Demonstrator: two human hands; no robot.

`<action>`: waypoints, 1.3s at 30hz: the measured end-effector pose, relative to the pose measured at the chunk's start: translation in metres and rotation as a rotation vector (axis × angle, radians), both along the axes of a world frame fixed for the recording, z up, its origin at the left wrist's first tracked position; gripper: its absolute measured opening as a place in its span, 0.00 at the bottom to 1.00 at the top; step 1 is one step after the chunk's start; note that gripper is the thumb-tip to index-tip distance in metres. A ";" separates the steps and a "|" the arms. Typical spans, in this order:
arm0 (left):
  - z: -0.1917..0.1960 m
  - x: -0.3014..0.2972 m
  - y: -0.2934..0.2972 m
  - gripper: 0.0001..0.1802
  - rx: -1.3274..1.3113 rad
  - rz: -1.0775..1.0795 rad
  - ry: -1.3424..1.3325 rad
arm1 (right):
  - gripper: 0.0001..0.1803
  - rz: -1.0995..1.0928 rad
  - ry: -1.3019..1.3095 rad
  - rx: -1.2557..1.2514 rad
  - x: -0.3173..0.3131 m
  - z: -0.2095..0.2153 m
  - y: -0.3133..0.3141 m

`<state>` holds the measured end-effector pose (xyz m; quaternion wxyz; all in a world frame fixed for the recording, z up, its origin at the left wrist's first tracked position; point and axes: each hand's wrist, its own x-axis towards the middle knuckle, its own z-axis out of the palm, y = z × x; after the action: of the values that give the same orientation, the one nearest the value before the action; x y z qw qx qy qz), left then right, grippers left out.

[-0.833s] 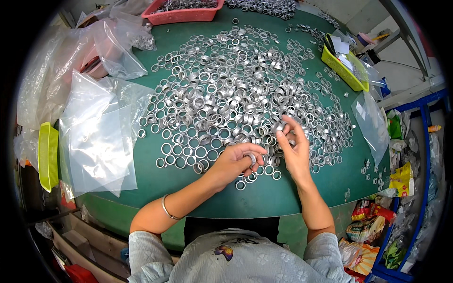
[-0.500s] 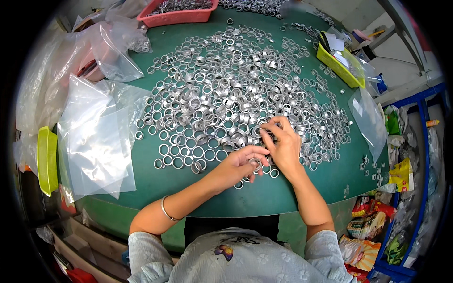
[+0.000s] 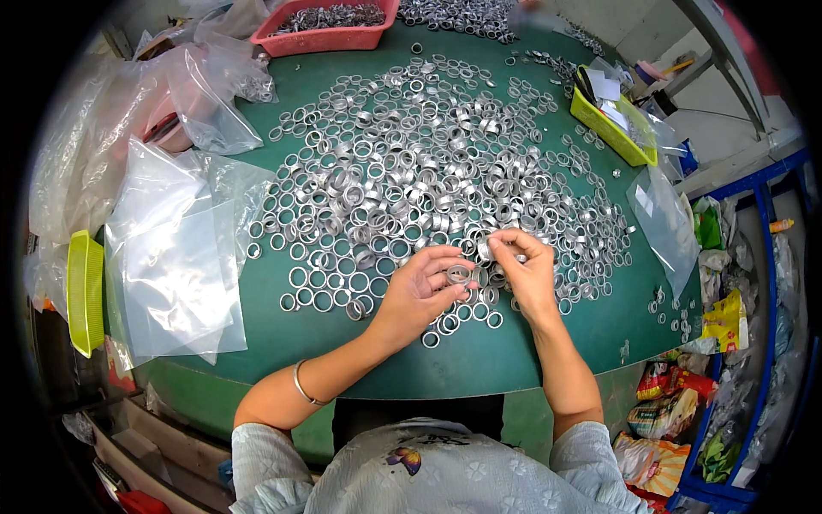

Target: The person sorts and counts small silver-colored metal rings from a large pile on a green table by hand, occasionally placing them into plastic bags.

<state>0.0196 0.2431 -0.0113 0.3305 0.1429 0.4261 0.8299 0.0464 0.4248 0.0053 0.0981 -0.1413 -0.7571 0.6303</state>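
Observation:
A wide heap of silver metal rings [image 3: 377,184] covers the middle of the green table [image 3: 368,364]. At its near edge my left hand [image 3: 409,295] is curled, palm turned inward, with a metal ring [image 3: 459,274] between its fingers and thumb. Just to the right, my right hand [image 3: 533,278] pinches another ring [image 3: 485,249] between thumb and fingertips. The two hands are close together but apart. Loose rings lie flat below and between them, some partly hidden by the fingers.
Clear plastic bags [image 3: 171,283] lie at the left, beside a yellow-green basket [image 3: 85,295]. A pink basket [image 3: 330,39] of small metal parts stands at the back. On the right are another yellow-green basket [image 3: 612,128], a plastic bag [image 3: 664,227] and a blue rack [image 3: 771,283].
My left hand has shifted up and turned its palm inward, spreading its fingers around a ring. My right hand has drawn slightly nearer, now pinching a ring. The hands have moved apart a little.

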 end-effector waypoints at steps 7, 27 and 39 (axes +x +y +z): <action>0.000 0.003 0.001 0.26 -0.115 0.081 0.142 | 0.06 0.073 -0.072 -0.071 0.009 0.007 -0.008; 0.010 0.009 0.003 0.27 -0.371 0.040 0.382 | 0.09 0.103 0.273 0.428 0.010 0.018 0.000; 0.002 0.003 -0.001 0.21 -0.136 0.009 0.092 | 0.14 0.373 0.221 0.343 0.021 0.020 -0.012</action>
<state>0.0225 0.2426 -0.0093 0.3160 0.1561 0.4967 0.7931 0.0675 0.4127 0.0253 0.0850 0.0889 -0.8503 0.5117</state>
